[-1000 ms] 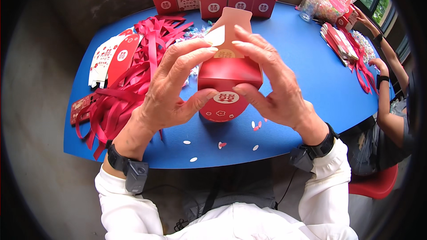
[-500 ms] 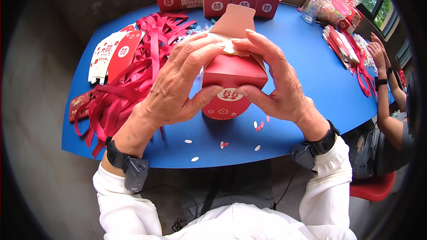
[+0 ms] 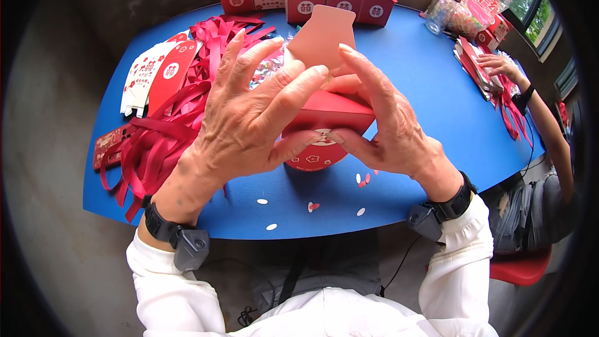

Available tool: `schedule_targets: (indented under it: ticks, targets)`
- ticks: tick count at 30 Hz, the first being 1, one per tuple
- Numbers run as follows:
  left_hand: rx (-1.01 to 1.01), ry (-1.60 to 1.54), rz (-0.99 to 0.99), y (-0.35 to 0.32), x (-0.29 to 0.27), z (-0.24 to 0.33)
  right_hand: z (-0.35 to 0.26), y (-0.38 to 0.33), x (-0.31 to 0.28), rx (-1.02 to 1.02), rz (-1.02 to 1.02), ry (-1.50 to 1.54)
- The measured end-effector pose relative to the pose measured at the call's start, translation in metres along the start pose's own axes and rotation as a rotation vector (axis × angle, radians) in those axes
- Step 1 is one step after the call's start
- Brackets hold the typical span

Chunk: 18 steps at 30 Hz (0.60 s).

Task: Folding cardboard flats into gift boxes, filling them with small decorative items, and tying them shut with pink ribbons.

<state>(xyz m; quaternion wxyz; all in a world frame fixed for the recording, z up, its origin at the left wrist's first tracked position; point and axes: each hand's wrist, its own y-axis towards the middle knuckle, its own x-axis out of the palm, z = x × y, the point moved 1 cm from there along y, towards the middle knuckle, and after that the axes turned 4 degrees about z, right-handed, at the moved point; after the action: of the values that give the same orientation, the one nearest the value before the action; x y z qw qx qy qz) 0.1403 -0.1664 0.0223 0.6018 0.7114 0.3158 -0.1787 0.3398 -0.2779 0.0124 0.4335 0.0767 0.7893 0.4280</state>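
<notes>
A red gift box (image 3: 321, 115) sits tilted between my hands on the blue table, its pale flap (image 3: 322, 40) standing up at the back. My left hand (image 3: 243, 109) has its thumb on the box's round white emblem. Its fingers are spread, some raised in the air and others over the far top edge. Opposite, my right hand (image 3: 390, 115) grips the box, thumb beside the emblem and fingers bent over the top toward the flap. The right fingertips at the flap's base are partly hidden.
Red ribbons (image 3: 181, 115) lie heaped at left beside flat box blanks (image 3: 148, 81). Finished boxes (image 3: 306, 1) are stacked at the back. A clear jar (image 3: 442, 9) and a candy bag (image 3: 468, 15) stand far right. Another person's hand (image 3: 504, 67) touches a stack of blanks (image 3: 471, 65).
My left fingers have lifted and spread away from the box top, while both thumbs stay on its front. At right, the other person's hand has come down onto the stack of blanks.
</notes>
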Motion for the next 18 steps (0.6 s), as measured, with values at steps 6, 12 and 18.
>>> schedule_targets:
  ticks: [6, 12, 18]
  targets:
    - [0.017, -0.277, 0.009, -0.002, -0.002, -0.004, -0.002, 0.004, -0.001, -0.054, 0.015, 0.006]
    - [-0.079, -0.576, 0.130, -0.011, 0.015, -0.009, 0.007, -0.005, 0.006, -0.045, 0.043, 0.080]
    - [-0.268, -0.503, 0.114, -0.006, 0.015, -0.008, 0.011, -0.001, 0.003, -0.021, 0.063, 0.203]
